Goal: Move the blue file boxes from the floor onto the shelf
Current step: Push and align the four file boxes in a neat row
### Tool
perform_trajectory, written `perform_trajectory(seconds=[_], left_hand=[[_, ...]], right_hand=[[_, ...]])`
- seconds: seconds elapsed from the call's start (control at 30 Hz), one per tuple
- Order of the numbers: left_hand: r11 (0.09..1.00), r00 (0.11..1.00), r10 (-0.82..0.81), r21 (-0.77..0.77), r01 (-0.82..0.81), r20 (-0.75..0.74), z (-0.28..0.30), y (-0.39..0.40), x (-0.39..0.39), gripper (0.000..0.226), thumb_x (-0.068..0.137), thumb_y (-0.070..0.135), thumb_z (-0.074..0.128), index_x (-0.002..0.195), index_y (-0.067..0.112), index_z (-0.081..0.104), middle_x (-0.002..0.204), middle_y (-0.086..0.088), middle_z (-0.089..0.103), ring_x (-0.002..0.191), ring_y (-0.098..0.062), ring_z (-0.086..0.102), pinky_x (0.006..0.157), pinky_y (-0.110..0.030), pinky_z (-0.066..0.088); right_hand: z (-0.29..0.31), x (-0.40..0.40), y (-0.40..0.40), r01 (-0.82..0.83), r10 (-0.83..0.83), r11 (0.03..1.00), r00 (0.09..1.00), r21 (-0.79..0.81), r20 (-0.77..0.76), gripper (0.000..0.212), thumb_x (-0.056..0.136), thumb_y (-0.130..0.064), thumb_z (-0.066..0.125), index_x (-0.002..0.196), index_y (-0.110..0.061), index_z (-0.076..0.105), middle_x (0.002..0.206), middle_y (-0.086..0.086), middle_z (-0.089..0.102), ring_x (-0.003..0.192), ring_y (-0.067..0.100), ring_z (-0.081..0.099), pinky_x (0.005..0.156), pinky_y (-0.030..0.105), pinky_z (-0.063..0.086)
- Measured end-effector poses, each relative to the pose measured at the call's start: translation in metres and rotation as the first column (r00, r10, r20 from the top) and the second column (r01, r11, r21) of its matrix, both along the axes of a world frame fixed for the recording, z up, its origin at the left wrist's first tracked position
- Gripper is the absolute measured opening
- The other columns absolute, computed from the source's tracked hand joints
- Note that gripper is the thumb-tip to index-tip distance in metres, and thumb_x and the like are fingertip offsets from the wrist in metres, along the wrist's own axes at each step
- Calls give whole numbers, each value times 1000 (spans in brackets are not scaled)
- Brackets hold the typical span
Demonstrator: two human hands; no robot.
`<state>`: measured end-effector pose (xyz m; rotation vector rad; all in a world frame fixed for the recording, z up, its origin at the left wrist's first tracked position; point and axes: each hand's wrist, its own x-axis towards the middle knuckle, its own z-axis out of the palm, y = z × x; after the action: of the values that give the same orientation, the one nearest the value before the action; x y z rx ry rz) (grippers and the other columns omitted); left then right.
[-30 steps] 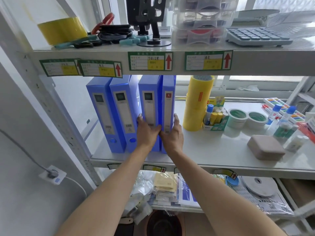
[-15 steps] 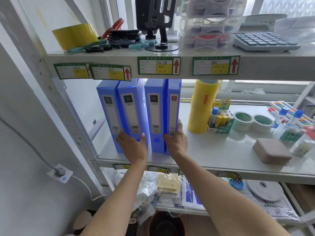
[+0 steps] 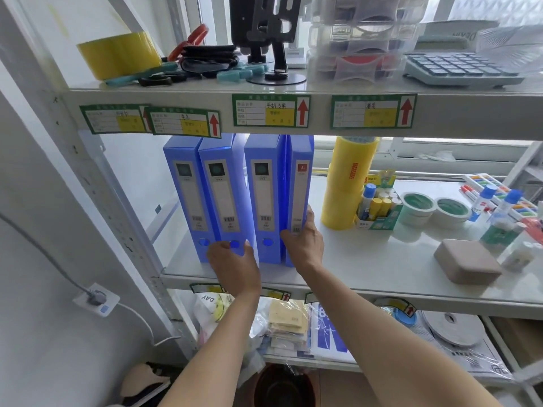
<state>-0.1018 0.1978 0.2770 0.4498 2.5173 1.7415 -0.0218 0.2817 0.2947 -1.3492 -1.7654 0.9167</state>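
Office supply storeroom: white metal rack shelf (image 3: 382,274) with green-and-yellow stock labels (image 3: 270,110) with red arrows stuck on the shelf edges, one per item slot. Stock is all stationery: four blue file boxes (image 3: 264,201) upright at the left of the middle shelf, stacked yellow tape rolls (image 3: 346,183), a box of glue sticks (image 3: 377,207), masking tape rolls (image 3: 418,205) and marker sets (image 3: 496,192) to the right, calculator (image 3: 458,69) and clear plastic organizers (image 3: 361,42) on the upper shelf. Bagged paper goods (image 3: 288,327) on the lower shelf, plain white wall with a socket (image 3: 97,299) at left, window at the far side.
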Motion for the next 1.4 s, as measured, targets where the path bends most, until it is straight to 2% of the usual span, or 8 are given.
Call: perform_trajectory(seconds=[0.1, 0.27, 0.57, 0.8, 1.13, 1.27, 1.33, 1.4], left_hand=[[984, 982, -169, -65, 164, -88, -7, 0, 16, 47, 86, 34, 65, 119, 2, 54, 119, -13, 58, 107, -31, 59, 75, -28, 41], [954, 943, -285, -142, 262, -172, -4, 12, 26, 58, 89, 29, 63, 137, 4, 42, 135, -13, 49, 120, -31, 55, 85, -37, 48], [950, 952, -278, -183, 253, -131, 5, 34, 26, 67, 86, 31, 67, 142, 8, 38, 143, -11, 48, 133, -29, 46, 99, -44, 49], [943, 939, -306, -187, 276, -159, 8, 36, 17, 59, 85, 34, 67, 133, 9, 45, 131, -10, 59, 116, -29, 61, 84, -43, 55], [943, 922, -314, -189, 275, -227, 5, 17, 13, 64, 85, 27, 69, 138, 5, 40, 140, -12, 47, 125, -26, 53, 84, -37, 51], [989, 954, -142, -84, 124, -264, -8, 3, 1, 47, 81, 24, 71, 119, 6, 50, 119, -11, 53, 106, -29, 60, 64, -34, 47], [1000, 975, 19, -11, -22, -222, -11, -4, -16, 50, 77, 25, 73, 117, 4, 50, 118, -15, 53, 108, -34, 56, 71, -44, 52], [992, 989, 128, 15, -127, -71, -10, -10, -36, 69, 74, 25, 76, 131, 3, 43, 131, -18, 47, 119, -38, 49, 86, -55, 50]], right_hand=[[1, -2, 3, 28, -28, 999, 1000, -27, -12, 75, 83, -21, 63, 148, -25, 27, 122, 2, 66, 93, 26, 63, 82, 42, 58], [-3, -3, 3, 36, -36, 998, 999, -57, -7, 81, 81, -20, 64, 151, -27, 23, 120, 5, 66, 99, 31, 64, 84, 44, 58], [-10, -3, 1, 59, -60, 995, 998, -81, -6, 77, 80, -24, 66, 148, -26, 30, 114, 5, 69, 97, 32, 66, 85, 43, 57], [-10, -4, 0, 29, -29, 998, 1000, -61, 4, 65, 81, -26, 67, 140, -24, 38, 109, 6, 70, 95, 34, 66, 84, 43, 56], [-20, -13, -3, -17, 15, 997, 1000, -72, -24, 71, 77, -36, 60, 142, -33, 31, 110, 5, 69, 93, 30, 68, 82, 48, 58], [-25, -11, 0, -53, 53, 994, 999, -96, -6, 83, 80, -30, 67, 149, -34, 20, 118, 7, 65, 102, 30, 64, 86, 49, 57], [-26, -8, 2, -56, 59, 990, 998, -129, 14, 88, 82, -26, 68, 153, -31, 16, 124, 9, 63, 109, 31, 62, 92, 51, 55], [-28, -5, 4, -58, 61, 987, 998, -149, 18, 90, 84, -25, 69, 155, -27, 13, 128, 9, 61, 112, 30, 61, 96, 51, 53]])
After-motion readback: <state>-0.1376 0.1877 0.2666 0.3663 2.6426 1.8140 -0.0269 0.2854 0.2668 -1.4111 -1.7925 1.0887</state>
